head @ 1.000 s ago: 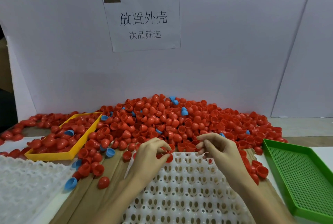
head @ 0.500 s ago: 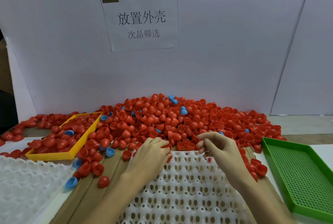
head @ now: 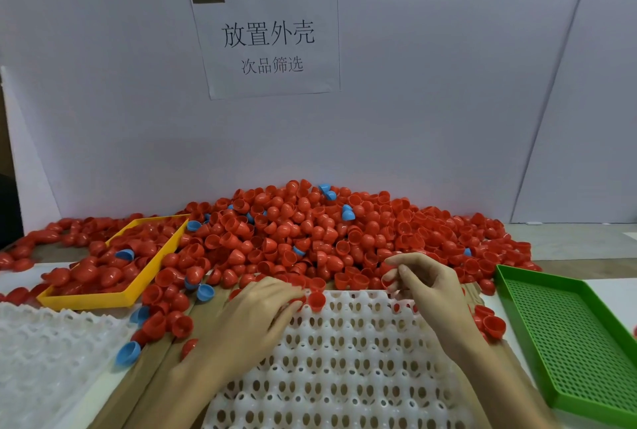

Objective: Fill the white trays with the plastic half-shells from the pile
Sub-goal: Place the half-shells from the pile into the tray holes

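- Two hands at far edge of white tray, right where pile spills against it.
- Left hand palm down on tray's far left corner, fingers curled round a red shell at the tips, just inside the top row.
- Right hand raised slightly over the far right edge, thumb and forefinger pinching a second shell, mostly hidden by the fingers.
- Nearly all cups bare, so filling judged barely begun; next empty cups directly below and toward the wearer from both sets of fingertips.
- Pile just beyond the knuckles, equally near either hand; shells round, no long axis.
- Compared with a second ago: left hand flatter and lower onto the tray, right hand shifted slightly right, fingers more bunched.
- Also present: second white tray at left, yellow tray holding shells, green tray at right.
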A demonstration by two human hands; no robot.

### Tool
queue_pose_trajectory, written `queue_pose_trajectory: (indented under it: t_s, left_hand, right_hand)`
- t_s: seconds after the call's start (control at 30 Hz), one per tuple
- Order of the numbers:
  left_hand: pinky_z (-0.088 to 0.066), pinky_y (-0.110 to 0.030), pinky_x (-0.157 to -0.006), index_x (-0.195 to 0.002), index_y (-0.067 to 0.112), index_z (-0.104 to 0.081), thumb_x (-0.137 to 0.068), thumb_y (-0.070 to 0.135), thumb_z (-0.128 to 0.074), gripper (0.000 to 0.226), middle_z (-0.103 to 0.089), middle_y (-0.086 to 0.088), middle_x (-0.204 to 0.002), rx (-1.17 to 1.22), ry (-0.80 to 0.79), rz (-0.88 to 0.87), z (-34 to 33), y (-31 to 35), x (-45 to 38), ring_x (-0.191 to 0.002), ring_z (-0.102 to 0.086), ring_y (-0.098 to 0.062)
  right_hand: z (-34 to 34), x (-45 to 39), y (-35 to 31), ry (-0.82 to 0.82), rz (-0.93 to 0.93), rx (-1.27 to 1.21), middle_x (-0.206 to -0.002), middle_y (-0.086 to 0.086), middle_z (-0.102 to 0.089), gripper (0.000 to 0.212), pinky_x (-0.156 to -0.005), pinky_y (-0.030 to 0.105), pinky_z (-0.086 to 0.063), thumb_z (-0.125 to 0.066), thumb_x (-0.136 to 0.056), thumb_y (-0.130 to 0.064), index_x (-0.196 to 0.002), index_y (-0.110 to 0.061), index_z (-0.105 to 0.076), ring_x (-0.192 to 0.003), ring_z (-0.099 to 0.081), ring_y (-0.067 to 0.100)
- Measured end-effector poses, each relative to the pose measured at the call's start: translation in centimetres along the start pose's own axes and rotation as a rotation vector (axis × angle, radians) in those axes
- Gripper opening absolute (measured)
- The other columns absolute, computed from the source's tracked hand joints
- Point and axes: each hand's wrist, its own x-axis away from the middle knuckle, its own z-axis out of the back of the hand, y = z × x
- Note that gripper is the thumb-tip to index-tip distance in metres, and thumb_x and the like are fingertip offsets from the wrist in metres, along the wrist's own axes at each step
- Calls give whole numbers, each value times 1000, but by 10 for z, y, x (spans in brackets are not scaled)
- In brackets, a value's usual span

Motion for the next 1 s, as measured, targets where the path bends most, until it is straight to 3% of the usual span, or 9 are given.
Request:
queue_pose_trajectory:
  t_s: [0.1, 0.23, 0.33, 0.47, 0.53, 0.63, 0.77, 0.87, 1.0]
  left_hand:
    - [-47, -20, -88, -109, 25, -78, -103, 37, -45, 35, -71, 19, -96, -132, 75, -137, 5, 3, 2, -93, -63, 1]
    - [-55, -24, -76, -106, 21, -78, -103, 36, -44, 37, -70, 15, -88, -207, 122, -212, 10, 8, 0, -82, -63, -4]
    - [-53, -26, -74, -102, 21, -76, -105, 34, -45, 34, -67, 13, -85, -273, 127, -265, 11, 12, -1, -79, -60, -6]
    - [-51, -26, -71, -92, 22, -73, -106, 32, -46, 32, -64, 12, -80, -316, 145, -336, 9, 15, -2, -75, -56, -8]
    - [-51, -26, -71, -91, 23, -73, -106, 32, -46, 32, -64, 12, -80, -320, 148, -334, 9, 16, -1, -75, -56, -8]
    - [-50, -26, -71, -89, 23, -72, -106, 31, -47, 31, -63, 13, -79, -308, 132, -319, 10, 14, -1, -75, -54, -8]
    - [-51, -28, -72, -89, 23, -71, -106, 29, -51, 27, -62, 12, -79, -301, 127, -326, 10, 13, -1, -75, -53, -8]
    - [-51, -29, -72, -90, 21, -71, -105, 28, -52, 25, -62, 11, -80, -298, 134, -330, 7, 14, -2, -76, -53, -9]
    - [-55, -31, -75, -101, 18, -74, -104, 25, -58, 18, -68, 9, -92, -241, 177, -297, 9, 20, -3, -84, -60, -11]
  right_hand:
    - [0, -1, 4, -21, 83, 249, -89, -2, -78, 30, -75, 29, -62, -57, -103, 0, -102, -21, -78, -83, -75, 15]
    - [-8, 0, 4, -90, 266, 565, -106, -20, -73, 26, -87, 8, -50, -64, -101, -4, -108, -25, -78, -104, -65, -7]
    - [-20, -12, 4, -147, 321, 754, -111, -15, -70, 24, -92, 16, -52, -66, -101, -7, -113, -23, -79, -103, -65, 1]
    - [-31, -40, 8, -262, 227, 1047, -108, -8, -62, 16, -100, 28, -46, -69, -100, -26, -114, -23, -79, -109, -55, 16]
    - [-35, -51, 10, -341, 202, 1118, -104, -6, -60, 15, -105, 31, -41, -71, -99, -30, -108, -22, -80, -103, -50, 14]
    - [-36, -56, 13, -369, 206, 1086, -101, -8, -59, 13, -107, 32, -40, -71, -99, -28, -102, -20, -80, -97, -48, 9]
    - [-31, -47, 11, -267, 229, 904, -103, -10, -60, 10, -93, 24, -45, -69, -101, -24, -104, -21, -78, -100, -56, 12]
    - [-25, -32, 6, -210, 238, 688, -98, -14, -66, 8, -83, 14, -47, -69, -100, -19, -97, -24, -76, -92, -62, 2]
    - [-20, -13, -6, -236, 242, 435, -83, -20, -70, 14, -75, 14, -49, -64, -103, -12, -96, -18, -74, -80, -64, -1]
